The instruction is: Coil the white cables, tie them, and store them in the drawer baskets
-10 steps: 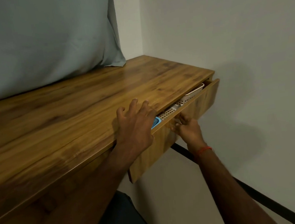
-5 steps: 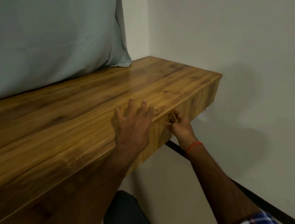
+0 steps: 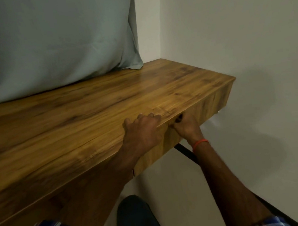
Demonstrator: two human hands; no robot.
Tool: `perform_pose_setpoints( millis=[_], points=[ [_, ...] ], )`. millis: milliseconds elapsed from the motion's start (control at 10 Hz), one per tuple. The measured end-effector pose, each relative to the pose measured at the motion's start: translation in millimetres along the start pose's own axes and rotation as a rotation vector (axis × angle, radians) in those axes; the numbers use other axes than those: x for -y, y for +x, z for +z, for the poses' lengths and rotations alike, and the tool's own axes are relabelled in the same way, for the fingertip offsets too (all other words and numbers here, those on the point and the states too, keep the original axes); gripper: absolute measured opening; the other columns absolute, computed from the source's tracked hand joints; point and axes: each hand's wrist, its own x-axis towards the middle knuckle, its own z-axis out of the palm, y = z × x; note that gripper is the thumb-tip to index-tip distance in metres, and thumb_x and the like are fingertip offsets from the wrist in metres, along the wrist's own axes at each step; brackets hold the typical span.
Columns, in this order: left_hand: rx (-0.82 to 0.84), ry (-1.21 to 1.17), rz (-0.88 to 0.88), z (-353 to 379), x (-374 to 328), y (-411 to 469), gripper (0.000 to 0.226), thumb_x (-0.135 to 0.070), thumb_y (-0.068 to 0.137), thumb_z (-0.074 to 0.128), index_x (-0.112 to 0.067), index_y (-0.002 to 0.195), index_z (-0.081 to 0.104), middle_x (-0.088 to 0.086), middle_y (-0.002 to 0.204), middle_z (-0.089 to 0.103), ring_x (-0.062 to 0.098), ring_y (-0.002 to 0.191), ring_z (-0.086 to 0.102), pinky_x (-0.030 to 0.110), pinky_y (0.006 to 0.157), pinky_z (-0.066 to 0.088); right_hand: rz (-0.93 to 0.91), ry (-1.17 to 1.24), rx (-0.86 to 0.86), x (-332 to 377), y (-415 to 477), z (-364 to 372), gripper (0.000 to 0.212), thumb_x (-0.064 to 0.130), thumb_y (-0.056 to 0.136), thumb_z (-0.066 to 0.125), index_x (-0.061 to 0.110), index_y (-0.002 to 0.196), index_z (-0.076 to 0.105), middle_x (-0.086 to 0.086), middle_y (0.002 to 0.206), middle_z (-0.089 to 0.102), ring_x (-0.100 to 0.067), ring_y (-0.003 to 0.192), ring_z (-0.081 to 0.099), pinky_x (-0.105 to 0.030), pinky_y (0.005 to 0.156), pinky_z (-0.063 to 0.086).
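The wooden drawer front (image 3: 206,108) sits flush under the desk top (image 3: 74,120), so the baskets and white cables are hidden inside. My left hand (image 3: 143,130) rests palm down on the desk's front edge and holds nothing. My right hand (image 3: 185,129), with a red thread at the wrist, has its fingers curled on the top edge of the drawer front, just right of the left hand.
A grey-blue cloth (image 3: 51,40) hangs behind the desk and touches its back edge. A white wall (image 3: 243,31) stands close on the right. A black bar (image 3: 185,151) runs below the drawer. My knee in dark trousers (image 3: 137,221) is under the desk.
The drawer was partly out with white and blue baskets showing; my right hand pushed it in and it is now flush. My left hand stayed on the desk edge.
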Motion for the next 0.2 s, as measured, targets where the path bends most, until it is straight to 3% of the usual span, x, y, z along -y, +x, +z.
perform_pose_setpoints(
  millis=[100,200],
  points=[
    [-0.007,0.005,-0.029,-20.5,6.6,-8.3,0.077,-0.074,0.081,0.052,-0.037,0.145,0.035,-0.004,0.166,0.014,0.031,0.150,0.017,0.063,0.106,0.026,-0.098,-0.215,-0.126,22.3,-22.9,-10.2,0.015,0.025,0.091,0.062,0.016,0.102,0.064,-0.004,0.099,0.069,-0.021,0.085,0.061,-0.037,0.073,0.052],
    [-0.121,0.055,-0.061,-39.6,20.7,-17.8,0.083,-0.082,0.080,0.041,-0.037,0.149,0.030,-0.008,0.167,-0.010,0.030,0.154,-0.005,0.067,0.110,0.017,-0.257,-0.359,-0.248,50.0,-37.0,-10.9,0.021,0.029,0.094,0.061,0.014,0.108,0.067,-0.003,0.092,0.069,-0.021,0.086,0.061,-0.032,0.070,0.047]
  ],
)
